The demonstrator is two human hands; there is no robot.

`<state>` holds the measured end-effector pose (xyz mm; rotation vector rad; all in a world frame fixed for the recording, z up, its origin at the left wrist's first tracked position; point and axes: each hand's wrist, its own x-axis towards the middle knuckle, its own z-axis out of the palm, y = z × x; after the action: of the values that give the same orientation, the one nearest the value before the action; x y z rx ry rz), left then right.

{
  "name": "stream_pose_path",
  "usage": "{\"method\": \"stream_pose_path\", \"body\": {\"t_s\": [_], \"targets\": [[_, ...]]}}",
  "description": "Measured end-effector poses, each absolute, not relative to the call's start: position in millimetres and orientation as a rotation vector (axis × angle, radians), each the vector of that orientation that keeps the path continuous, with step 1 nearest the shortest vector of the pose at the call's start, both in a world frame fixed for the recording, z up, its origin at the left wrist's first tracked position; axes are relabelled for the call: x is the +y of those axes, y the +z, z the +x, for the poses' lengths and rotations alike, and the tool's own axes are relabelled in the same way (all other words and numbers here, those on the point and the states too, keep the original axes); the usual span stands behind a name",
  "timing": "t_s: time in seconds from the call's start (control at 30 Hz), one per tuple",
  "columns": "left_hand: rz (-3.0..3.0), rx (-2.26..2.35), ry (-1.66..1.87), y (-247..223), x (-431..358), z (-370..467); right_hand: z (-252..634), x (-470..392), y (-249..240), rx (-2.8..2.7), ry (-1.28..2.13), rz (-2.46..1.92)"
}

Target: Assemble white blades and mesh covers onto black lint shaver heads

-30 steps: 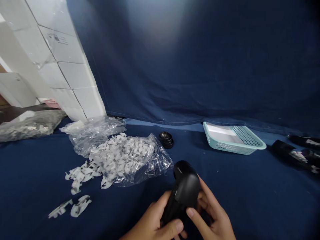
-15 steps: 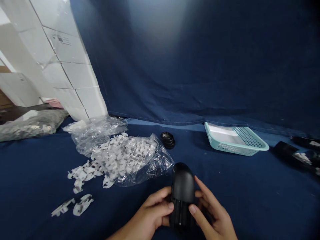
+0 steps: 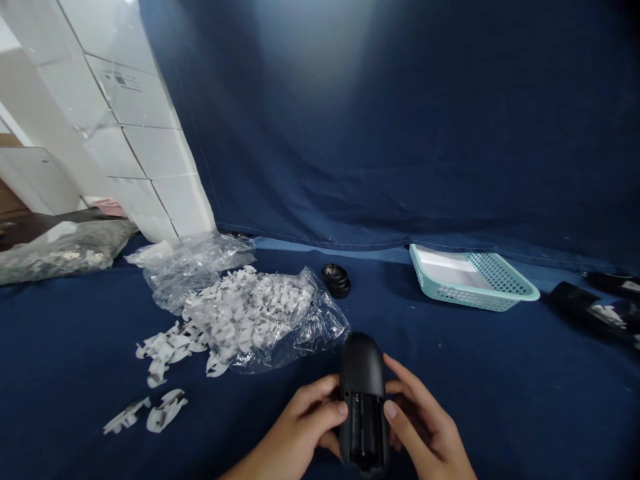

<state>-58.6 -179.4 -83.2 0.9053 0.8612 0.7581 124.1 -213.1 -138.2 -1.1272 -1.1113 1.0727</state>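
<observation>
Between my two hands is a black, rounded, elongated plastic housing with a long open recess in its near half. My left hand grips its left side, thumb on the edge of the recess. On the right side my right hand holds it, with the thumb at the edge and the index finger along the flank. Beyond and left of the housing, small white plastic parts lie heaped on a clear plastic bag. Two loose white parts rest nearer me on the blue cloth.
A stack of black round pieces stands behind the housing. A turquoise basket holding white paper is at the back right. Black housings lie at the far right. White boxes and another filled bag are on the left.
The black housing has tilted and turned slightly, so its recess shows more fully. Both hands keep their hold, with the right thumb shifted a little.
</observation>
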Motion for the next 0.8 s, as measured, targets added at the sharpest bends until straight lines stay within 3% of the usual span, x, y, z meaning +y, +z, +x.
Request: {"method": "stream_pose_path", "body": {"t_s": [0.8], "targets": [[0.84,0.713,0.766,-81.0,-171.9,-57.6,128.2,-215.7,-148.9,-1.302,1.109,-0.936]]}}
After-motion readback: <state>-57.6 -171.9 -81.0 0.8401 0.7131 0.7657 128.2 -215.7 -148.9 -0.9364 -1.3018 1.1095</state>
